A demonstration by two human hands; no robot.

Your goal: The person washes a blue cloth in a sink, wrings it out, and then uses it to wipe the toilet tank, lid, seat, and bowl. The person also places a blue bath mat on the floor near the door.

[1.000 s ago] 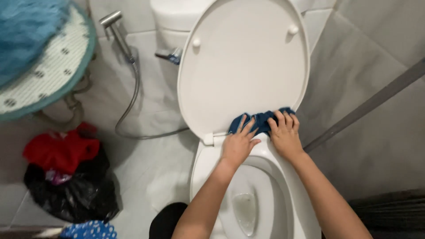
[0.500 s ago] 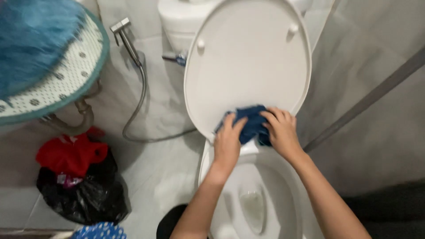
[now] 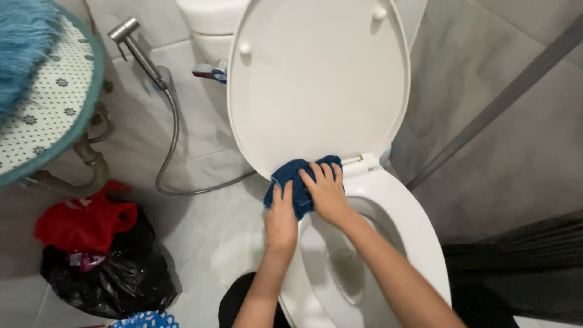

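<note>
Head view, blue cloth (image 3: 290,176) under right hand (image 3: 327,193)

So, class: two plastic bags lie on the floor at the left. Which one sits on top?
The red bag: it rests on the larger black bag, far from both hands.

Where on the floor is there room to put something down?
Bare pale floor tiles lie between the white toilet bowl, the steel spray hose and the black rubbish bag. Grey tiles right of the raised lid look free too. The hinge, where both hands press the blue cloth, is crowded.
</note>
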